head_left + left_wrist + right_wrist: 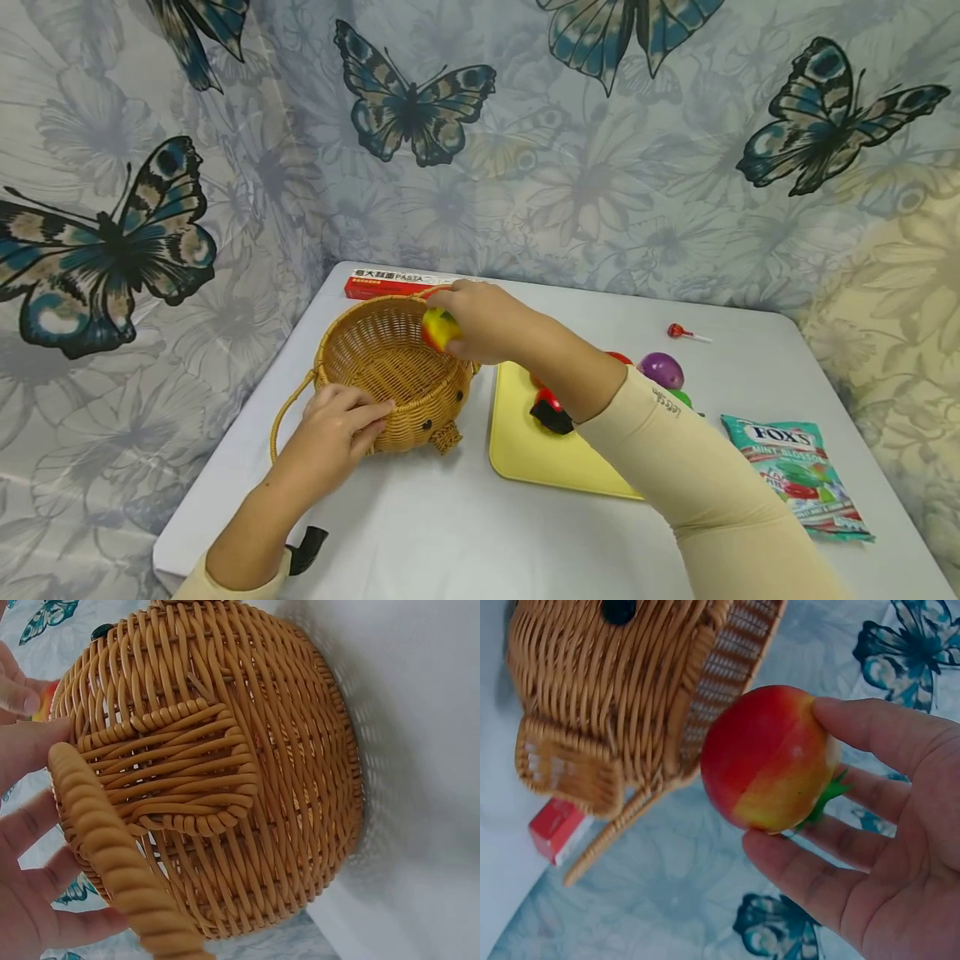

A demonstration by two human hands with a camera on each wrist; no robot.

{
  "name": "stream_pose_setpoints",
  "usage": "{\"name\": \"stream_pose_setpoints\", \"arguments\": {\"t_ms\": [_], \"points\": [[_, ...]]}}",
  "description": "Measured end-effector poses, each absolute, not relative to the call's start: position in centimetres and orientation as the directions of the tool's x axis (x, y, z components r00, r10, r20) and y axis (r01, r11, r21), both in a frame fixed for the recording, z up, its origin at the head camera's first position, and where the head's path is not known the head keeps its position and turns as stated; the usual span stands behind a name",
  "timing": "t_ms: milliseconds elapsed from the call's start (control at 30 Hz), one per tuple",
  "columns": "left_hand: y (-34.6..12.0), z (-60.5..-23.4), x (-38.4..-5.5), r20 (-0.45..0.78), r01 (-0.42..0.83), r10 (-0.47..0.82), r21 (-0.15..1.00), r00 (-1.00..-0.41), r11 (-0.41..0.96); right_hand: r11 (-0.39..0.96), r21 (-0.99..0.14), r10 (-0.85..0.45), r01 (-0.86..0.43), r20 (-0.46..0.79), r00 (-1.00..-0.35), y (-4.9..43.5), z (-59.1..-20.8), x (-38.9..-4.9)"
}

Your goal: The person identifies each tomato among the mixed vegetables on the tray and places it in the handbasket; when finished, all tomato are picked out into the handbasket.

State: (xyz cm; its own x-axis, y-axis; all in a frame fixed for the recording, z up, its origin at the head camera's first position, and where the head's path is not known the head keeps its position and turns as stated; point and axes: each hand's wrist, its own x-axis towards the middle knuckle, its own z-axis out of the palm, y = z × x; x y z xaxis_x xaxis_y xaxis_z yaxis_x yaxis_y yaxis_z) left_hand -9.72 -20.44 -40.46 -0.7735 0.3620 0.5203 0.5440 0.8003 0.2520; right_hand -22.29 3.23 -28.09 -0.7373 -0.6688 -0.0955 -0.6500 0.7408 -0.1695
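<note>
A wicker basket (pixel 393 375) with loop handles and an animal face stands at the left of the table. My left hand (pixel 333 429) grips its near left rim; the same left hand (pixel 37 862) shows beside the twisted handle (pixel 124 855) in the left wrist view. Over the basket's far right rim, my right hand (pixel 487 321) pinches a red-and-yellow toy fruit (pixel 441 328). Seen from the right wrist, thumb and fingertips hold the toy fruit (pixel 769 757) around its sides, its green leaves towards the palm.
Behind the basket lies a red-and-white pasta box (pixel 375 286). A yellow tray (pixel 525 462) with toy pieces sits partly hidden under my right forearm. Farther right are a purple toy fruit (pixel 662 369), a red lollipop (pixel 677 331) and a green candy bag (pixel 798 479).
</note>
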Motion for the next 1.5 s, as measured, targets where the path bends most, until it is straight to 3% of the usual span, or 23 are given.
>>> {"name": "stream_pose_setpoints", "arguments": {"t_ms": [533, 833, 1500], "points": [[-20.3, -40.3, -9.9, 0.499, 0.527, 0.355, 0.257, -0.791, 0.81, 0.687, -0.168, -0.726, -0.706, -0.193, -0.66, -0.5, -30.9, -23.1], [-20.3, -40.4, -9.8, 0.487, 0.514, 0.346, 0.269, -0.802, 0.815, 0.684, -0.098, -0.716, -0.722, -0.275, -0.641, -1.1, -31.7, -22.6], [-20.2, -40.2, -9.6, 0.432, 0.475, 0.325, 0.307, -0.841, 0.825, 0.768, -0.126, -0.636, -0.628, -0.268, -0.724, 4.1, -29.2, -23.5]]}}
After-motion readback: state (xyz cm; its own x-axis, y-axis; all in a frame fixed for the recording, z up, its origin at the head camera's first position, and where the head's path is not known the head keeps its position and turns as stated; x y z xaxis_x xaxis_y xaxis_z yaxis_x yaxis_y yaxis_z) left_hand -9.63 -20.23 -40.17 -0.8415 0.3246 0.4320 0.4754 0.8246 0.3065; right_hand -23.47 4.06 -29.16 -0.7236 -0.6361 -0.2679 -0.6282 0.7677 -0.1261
